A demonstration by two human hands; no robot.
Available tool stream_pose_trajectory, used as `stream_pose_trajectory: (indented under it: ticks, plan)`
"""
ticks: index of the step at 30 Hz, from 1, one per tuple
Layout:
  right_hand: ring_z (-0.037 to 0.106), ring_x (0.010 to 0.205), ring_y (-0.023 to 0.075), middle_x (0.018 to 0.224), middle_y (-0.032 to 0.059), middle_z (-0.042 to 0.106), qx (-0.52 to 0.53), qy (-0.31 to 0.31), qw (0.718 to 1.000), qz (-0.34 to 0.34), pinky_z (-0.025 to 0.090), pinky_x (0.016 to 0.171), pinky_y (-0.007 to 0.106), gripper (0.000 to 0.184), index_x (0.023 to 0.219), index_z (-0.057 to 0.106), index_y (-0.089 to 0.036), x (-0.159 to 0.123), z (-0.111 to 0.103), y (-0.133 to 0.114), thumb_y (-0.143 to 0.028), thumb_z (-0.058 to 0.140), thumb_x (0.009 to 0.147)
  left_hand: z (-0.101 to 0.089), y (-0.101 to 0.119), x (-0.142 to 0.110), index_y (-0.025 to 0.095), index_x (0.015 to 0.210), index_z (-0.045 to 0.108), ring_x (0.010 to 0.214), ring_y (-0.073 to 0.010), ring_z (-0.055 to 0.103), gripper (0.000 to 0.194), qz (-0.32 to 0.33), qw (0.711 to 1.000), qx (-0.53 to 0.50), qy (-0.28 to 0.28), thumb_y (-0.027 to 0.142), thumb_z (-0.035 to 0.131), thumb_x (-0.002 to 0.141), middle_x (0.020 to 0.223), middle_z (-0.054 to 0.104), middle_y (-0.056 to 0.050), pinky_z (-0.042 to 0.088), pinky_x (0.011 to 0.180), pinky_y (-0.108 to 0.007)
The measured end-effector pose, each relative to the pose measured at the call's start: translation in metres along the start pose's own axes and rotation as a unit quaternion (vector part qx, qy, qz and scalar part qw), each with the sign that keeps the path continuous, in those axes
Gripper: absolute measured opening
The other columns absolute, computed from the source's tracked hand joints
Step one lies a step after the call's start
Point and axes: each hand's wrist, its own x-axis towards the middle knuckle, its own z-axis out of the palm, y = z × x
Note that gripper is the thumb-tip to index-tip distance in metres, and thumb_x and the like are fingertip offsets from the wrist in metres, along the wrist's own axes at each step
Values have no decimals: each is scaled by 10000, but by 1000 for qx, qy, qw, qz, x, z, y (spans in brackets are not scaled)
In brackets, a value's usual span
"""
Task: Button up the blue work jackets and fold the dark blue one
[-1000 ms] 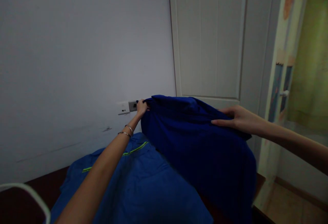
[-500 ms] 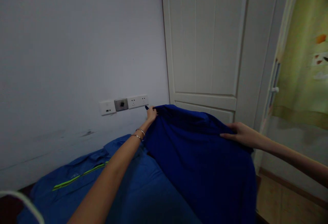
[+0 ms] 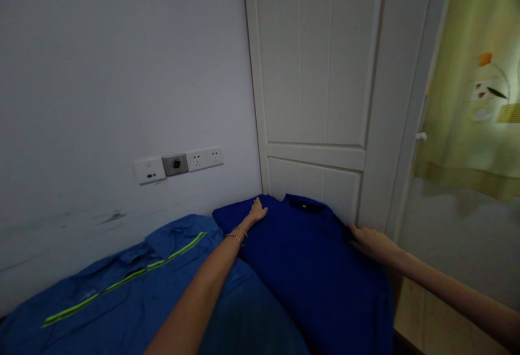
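Both shoulders look good for holding the soft, floppy shirt [image 3: 309, 257], with the right hand [image 3: 376, 244] pinching its edge and the left hand's [image 3: 255, 213] fingers unclear.

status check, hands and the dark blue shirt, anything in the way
Left hand on shirt near its collar, right hand at its right edge. Shirt spread out. Blue jacket alongside, partly under left forearm.

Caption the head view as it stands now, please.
Both hands, left and right, on a dark blue shirt beside a blue jacket.
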Motion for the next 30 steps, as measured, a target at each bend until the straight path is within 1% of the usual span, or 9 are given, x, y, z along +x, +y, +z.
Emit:
stream_pose_trajectory:
  ticks: [5,10,13,15,17,19,22,26,30]
  plan:
    - [630,856,331,915,194,652,-13,1,1000,11,484,698,423,322,1069,572,-122,4,12,8,-219,472,779,-10,-46,-7,88,1354,265,1320,-371,18,645,-61,992,106,-9,408,410,813,1436,130,-224,12,1027,-568]
    - [618,876,340,942,180,647,-70,-44,996,38,481,668,430,215,937,630,-131,11,3,-2,-164,499,770,-28,-86,-18,180,1371,258,1326,-361,39,624,-75,971,228,-19,508,271,841,1449,142,-173,22,1010,-595]
    - [617,851,338,883,210,641,-144,-8,987,71,474,644,418,255,862,648,-80,11,-7,-37,-45,411,773,-32,-98,-21,227,1381,227,1330,-341,80,599,-57,959,277,-31,512,215,854,1457,149,-138,84,1011,-591]
    - [599,885,335,947,233,615,-156,52,986,39,472,650,413,292,934,632,-65,11,-9,-68,-51,380,788,-31,-101,-21,232,1384,218,1327,-339,109,590,-50,953,296,-32,506,193,861,1455,164,-133,133,1006,-583]
    - [559,980,326,1085,222,574,-96,66,992,-47,467,729,416,318,1073,588,-90,13,-7,-102,-149,423,808,-30,-101,-21,228,1381,230,1321,-344,140,584,-41,951,305,-23,500,195,865,1446,196,-138,167,1000,-574]
    - [443,1149,325,1284,186,452,-6,56,987,-149,411,874,430,459,1236,485,-139,20,2,-134,-351,443,831,-28,-100,-23,226,1373,255,1314,-348,163,565,-31,950,311,-7,478,220,868,1436,227,-142,177,999,-566]
    - [242,1286,333,1435,118,243,82,14,974,-212,285,992,471,645,1351,339,-215,32,19,-169,-585,327,823,-29,-101,-29,228,1355,299,1309,-346,185,513,-17,948,316,20,410,261,877,1430,240,-145,173,1004,-555]
    - [132,1316,347,1464,84,159,124,-64,969,-201,179,1008,552,703,1375,270,-274,43,43,-190,-673,203,801,-41,-110,-45,201,1312,377,1297,-316,236,455,6,946,321,48,321,278,885,1403,295,-153,202,1014,-509]
    - [139,1315,344,1460,71,179,111,-46,974,-193,139,1008,573,696,1376,254,-299,43,62,-192,-679,153,801,-61,-127,-68,187,1272,433,1290,-283,266,424,25,945,323,55,288,309,880,1382,339,-140,231,1023,-464]
